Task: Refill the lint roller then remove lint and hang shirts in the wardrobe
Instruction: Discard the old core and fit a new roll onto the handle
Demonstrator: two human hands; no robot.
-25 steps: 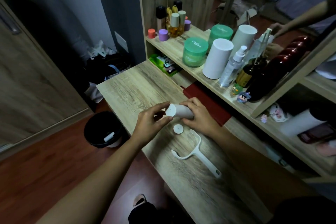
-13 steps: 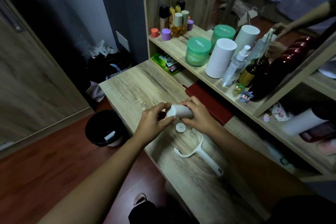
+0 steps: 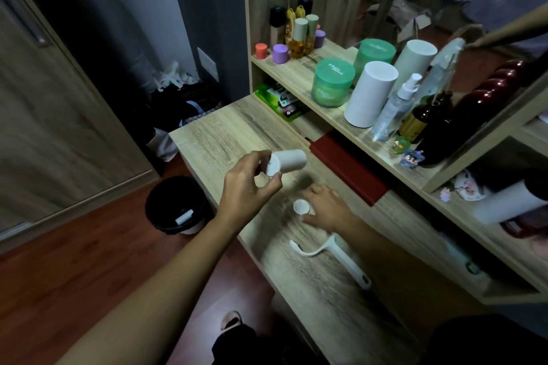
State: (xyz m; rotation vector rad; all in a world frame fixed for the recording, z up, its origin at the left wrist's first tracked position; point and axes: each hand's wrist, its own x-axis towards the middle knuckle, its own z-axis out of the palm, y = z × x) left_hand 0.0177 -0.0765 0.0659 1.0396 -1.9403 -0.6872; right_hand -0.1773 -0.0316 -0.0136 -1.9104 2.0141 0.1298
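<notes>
Left hand (image 3: 249,187) pinches the roll (image 3: 289,160) by one end over the desk (image 3: 222,133); right hand (image 3: 324,207) flat, cap (image 3: 301,206) at its nine o'clock. Thin grip: the roll could slip toward the bin (image 3: 149,210) at eight.

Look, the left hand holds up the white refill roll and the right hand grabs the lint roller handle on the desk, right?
Not quite. The head view shows the right hand at the small white cap, not the lint roller handle, which lies untouched on the desk. The left hand does hold up the refill roll.
</notes>
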